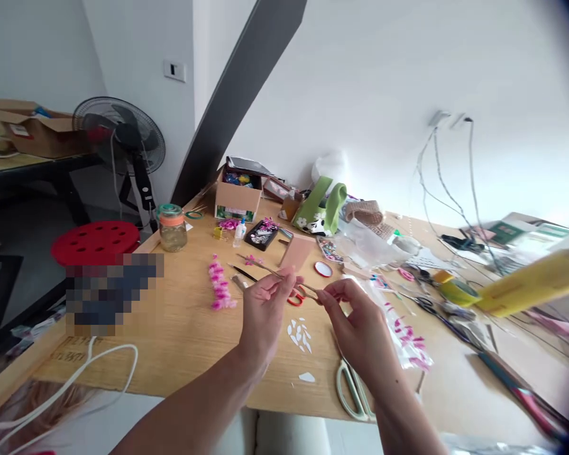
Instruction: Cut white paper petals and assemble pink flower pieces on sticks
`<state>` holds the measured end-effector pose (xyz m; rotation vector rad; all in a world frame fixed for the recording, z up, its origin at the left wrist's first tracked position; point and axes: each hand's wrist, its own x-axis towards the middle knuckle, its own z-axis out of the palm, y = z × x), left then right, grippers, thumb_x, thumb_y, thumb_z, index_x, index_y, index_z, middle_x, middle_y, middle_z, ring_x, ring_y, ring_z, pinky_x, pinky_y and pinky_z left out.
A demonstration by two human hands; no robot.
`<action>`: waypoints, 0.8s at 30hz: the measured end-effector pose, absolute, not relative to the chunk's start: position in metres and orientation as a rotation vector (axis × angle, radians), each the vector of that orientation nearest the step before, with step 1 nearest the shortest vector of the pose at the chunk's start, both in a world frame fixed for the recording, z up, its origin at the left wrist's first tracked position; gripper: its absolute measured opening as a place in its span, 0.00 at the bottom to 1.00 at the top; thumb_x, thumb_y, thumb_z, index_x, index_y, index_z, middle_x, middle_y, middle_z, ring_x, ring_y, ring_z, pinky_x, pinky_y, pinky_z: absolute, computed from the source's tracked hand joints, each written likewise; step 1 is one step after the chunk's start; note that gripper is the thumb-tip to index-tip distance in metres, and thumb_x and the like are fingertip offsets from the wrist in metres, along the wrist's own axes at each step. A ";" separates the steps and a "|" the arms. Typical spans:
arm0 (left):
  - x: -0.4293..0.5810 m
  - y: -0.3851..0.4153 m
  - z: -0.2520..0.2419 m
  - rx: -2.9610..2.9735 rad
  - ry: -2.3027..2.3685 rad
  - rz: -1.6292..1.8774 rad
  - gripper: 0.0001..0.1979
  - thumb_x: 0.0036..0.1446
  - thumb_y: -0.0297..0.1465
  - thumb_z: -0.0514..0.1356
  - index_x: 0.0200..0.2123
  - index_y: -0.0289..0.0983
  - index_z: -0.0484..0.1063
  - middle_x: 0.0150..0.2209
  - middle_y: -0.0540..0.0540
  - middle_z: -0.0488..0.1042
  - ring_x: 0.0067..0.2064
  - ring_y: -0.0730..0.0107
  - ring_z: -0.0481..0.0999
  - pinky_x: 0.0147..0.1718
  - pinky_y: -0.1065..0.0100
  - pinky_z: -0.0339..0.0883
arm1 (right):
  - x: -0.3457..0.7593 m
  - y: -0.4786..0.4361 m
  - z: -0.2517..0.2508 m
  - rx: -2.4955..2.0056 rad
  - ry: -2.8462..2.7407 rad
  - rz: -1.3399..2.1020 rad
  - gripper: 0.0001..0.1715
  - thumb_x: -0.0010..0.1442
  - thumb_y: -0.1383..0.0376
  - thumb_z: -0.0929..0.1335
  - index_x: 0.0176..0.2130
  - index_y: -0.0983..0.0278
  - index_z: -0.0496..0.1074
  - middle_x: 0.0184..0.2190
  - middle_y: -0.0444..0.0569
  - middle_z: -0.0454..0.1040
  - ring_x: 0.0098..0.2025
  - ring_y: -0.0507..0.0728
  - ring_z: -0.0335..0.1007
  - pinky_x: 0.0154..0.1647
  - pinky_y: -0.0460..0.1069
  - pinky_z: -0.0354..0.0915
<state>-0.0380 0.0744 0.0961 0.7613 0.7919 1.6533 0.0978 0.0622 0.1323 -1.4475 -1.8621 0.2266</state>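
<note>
A thin brown twig-like stem (260,265) is held up over the wooden table between both my hands. My left hand (267,306) pinches it near the middle, with its far tip pointing away to the left. The fingers of my right hand (353,319) are closed on its near right end. Small white petal-shaped cutouts (299,335) lie below my hands, and a larger white scrap (306,377) is nearer the table edge. Scissors with pale green handles (353,392) lie partly under my right wrist. Red-handled scissors (296,296) show behind my fingers.
To the left lies a pink fluffy flower strand (220,284). Beyond it stand a glass jar (172,230), a glue bottle (239,234) and a black tray (262,234). Pink blossoms in plastic (410,338), tape (458,292) and a blurred yellow object (533,282) are at right.
</note>
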 end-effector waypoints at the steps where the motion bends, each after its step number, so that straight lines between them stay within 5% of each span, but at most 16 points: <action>1: -0.030 0.074 0.099 0.750 0.777 1.640 0.14 0.54 0.39 0.65 0.38 0.35 0.80 0.34 0.43 0.82 0.35 0.68 0.78 0.36 0.69 0.69 | 0.105 0.058 0.133 -1.467 -1.853 0.228 0.12 0.63 0.57 0.65 0.31 0.60 0.68 0.28 0.45 0.72 0.32 0.56 0.66 0.34 0.49 0.59; 5: -0.006 0.070 0.101 0.771 0.721 1.565 0.12 0.53 0.38 0.65 0.34 0.34 0.81 0.30 0.43 0.82 0.32 0.69 0.77 0.34 0.69 0.68 | 0.134 0.046 0.132 -1.523 -1.803 0.263 0.14 0.61 0.53 0.66 0.32 0.60 0.71 0.30 0.46 0.73 0.32 0.57 0.66 0.31 0.50 0.60; 11: 0.005 0.068 0.096 0.816 0.761 1.520 0.12 0.51 0.38 0.66 0.30 0.34 0.81 0.28 0.42 0.82 0.33 0.68 0.77 0.36 0.68 0.68 | 0.159 0.038 0.123 -1.448 -1.805 0.068 0.13 0.59 0.53 0.68 0.30 0.59 0.73 0.39 0.49 0.75 0.42 0.61 0.66 0.43 0.56 0.62; 24: 0.001 0.068 0.103 0.683 0.696 1.399 0.15 0.44 0.40 0.69 0.26 0.32 0.79 0.26 0.41 0.81 0.29 0.68 0.78 0.32 0.69 0.68 | 0.189 0.023 0.138 -1.664 -1.746 0.119 0.15 0.60 0.51 0.64 0.32 0.59 0.70 0.31 0.47 0.74 0.33 0.57 0.66 0.31 0.50 0.60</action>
